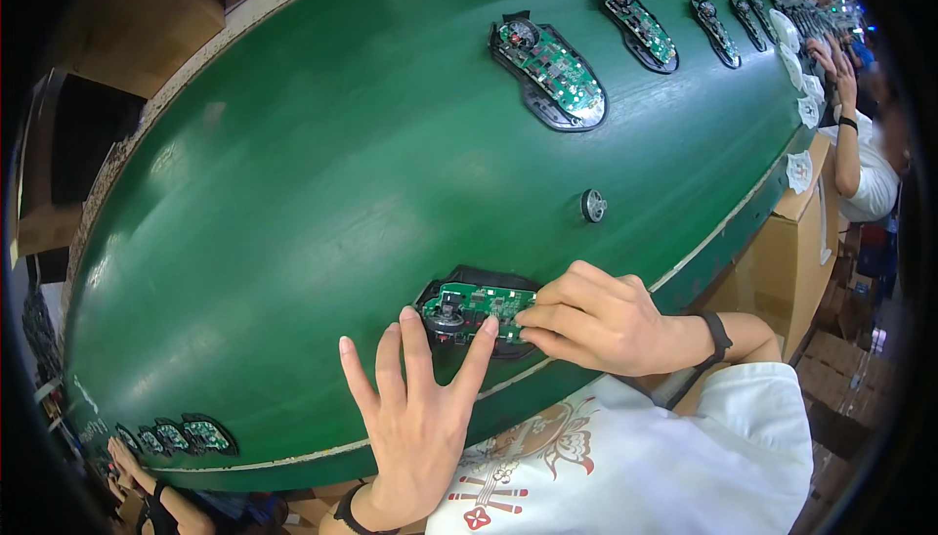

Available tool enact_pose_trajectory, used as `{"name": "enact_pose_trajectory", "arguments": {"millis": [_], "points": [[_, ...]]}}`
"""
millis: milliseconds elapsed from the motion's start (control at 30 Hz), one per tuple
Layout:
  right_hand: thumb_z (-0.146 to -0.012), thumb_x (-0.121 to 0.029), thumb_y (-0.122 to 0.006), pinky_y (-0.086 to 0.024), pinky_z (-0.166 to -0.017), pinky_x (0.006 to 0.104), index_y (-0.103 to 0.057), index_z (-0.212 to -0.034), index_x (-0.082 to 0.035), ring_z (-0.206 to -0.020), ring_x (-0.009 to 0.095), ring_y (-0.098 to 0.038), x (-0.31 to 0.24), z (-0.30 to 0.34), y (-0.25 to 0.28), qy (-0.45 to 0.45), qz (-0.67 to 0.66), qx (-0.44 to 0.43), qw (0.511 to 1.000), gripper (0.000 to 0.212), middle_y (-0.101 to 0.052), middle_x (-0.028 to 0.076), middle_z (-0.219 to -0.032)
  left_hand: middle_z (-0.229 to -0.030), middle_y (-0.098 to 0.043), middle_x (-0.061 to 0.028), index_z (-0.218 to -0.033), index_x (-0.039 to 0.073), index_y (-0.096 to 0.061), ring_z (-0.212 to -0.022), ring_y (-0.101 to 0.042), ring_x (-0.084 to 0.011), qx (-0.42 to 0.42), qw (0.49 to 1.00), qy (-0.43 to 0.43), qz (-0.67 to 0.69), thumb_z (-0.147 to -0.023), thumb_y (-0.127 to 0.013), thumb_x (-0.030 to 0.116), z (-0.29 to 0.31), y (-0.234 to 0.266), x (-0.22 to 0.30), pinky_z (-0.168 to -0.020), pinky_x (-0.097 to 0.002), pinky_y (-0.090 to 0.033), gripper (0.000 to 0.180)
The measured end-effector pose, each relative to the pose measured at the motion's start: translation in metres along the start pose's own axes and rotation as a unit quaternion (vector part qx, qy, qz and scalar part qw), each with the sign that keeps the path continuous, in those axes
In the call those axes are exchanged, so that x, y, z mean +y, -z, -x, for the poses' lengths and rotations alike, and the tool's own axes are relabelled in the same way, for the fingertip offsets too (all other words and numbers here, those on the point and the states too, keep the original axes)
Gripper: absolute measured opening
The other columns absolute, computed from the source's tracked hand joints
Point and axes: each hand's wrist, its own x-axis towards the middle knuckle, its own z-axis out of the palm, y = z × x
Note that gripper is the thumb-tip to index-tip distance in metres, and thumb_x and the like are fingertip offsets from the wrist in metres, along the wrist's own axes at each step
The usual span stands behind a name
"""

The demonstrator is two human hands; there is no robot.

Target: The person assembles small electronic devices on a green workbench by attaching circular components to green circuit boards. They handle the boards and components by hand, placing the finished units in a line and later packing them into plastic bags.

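Note:
In front of me a green circuit board (486,299) with a round black part at its left end lies in a black plastic housing (479,275). My left hand (418,413) is open, fingers spread, with fingertips touching the near side of the board and housing. My right hand (601,320) is closed at the board's right end, its bent fingers pressed together; what they pinch is hidden. Farther off, just right of the middle, a small round wheel-like part (593,206) in black and clear plastic stands alone on the green work surface (293,222).
A similar housing with a board (557,74) lies farther away, and others (639,27) run to the far right. Several more (205,434) sit at the lower left by another person's hand (129,462). White parts (799,171) line the right edge near a cardboard box (772,261) and a co-worker's arm (846,144).

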Motion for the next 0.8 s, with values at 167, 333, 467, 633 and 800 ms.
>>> {"name": "enact_pose_trajectory", "arguments": {"millis": [167,333,467,633,800], "points": [[-0.076,-0.011,-0.078,-0.047,-0.048,0.0278,-0.071,-0.092,-0.005,-0.072,0.016,-0.057,-0.003,0.0,-0.002,0.0,0.018,0.01,1.0,0.018,-0.06,0.001,-0.086,-0.129,-0.055,-0.0208,-0.13,0.037,-0.065,-0.115,-0.054,-0.034,0.016,1.0,-0.007,-0.003,-0.072,-0.079,0.011,-0.002,-0.002,-0.001,-0.11,-0.0639,-0.032,0.065],[-0.075,-0.01,-0.078,-0.046,-0.046,0.0272,-0.072,-0.093,-0.003,-0.072,0.014,-0.057,-0.006,0.001,-0.004,0.005,0.035,0.013,0.999,0.019,-0.061,0.002,-0.086,-0.126,-0.054,-0.0222,-0.135,0.035,-0.061,-0.114,-0.054,-0.0341,0.011,1.0,-0.018,0.008,-0.079,-0.066,0.011,-0.002,-0.002,-0.003,-0.108,-0.066,-0.035,0.061],[-0.079,-0.013,-0.074,-0.04,-0.045,0.024,-0.073,-0.1,0.0,-0.074,0.013,-0.057,-0.01,0.008,-0.002,0.109,0.197,-0.02,0.974,0.025,-0.06,0.004,-0.087,-0.125,-0.054,-0.023,-0.138,0.034,-0.058,-0.112,-0.055,-0.0343,0.011,0.999,-0.024,0.018,-0.084,-0.06,0.01,-0.004,-0.004,-0.002,-0.106,-0.0672,-0.036,0.06],[-0.083,-0.017,-0.069,-0.032,-0.044,0.023,-0.072,-0.111,0.001,-0.08,0.012,-0.055,-0.008,0.01,0.007,0.155,0.236,-0.068,0.957,0.034,-0.059,0.002,-0.092,-0.129,-0.051,-0.0229,-0.142,0.035,-0.054,-0.115,-0.053,-0.0353,0.003,0.999,-0.032,0.024,-0.082,-0.064,0.009,-0.003,-0.005,-0.002,-0.107,-0.067,-0.035,0.066],[-0.084,-0.019,-0.068,-0.034,-0.047,0.0231,-0.069,-0.117,0.001,-0.084,0.011,-0.053,0.003,0.0,0.041,0.208,0.247,-0.163,0.932,0.039,-0.056,0.0,-0.093,-0.139,-0.045,-0.0232,-0.145,0.034,-0.051,-0.122,-0.05,-0.0375,-0.013,0.992,-0.026,0.121,-0.078,-0.075,0.014,-0.005,0.015,-0.018,-0.105,-0.0666,-0.036,0.074]]}}
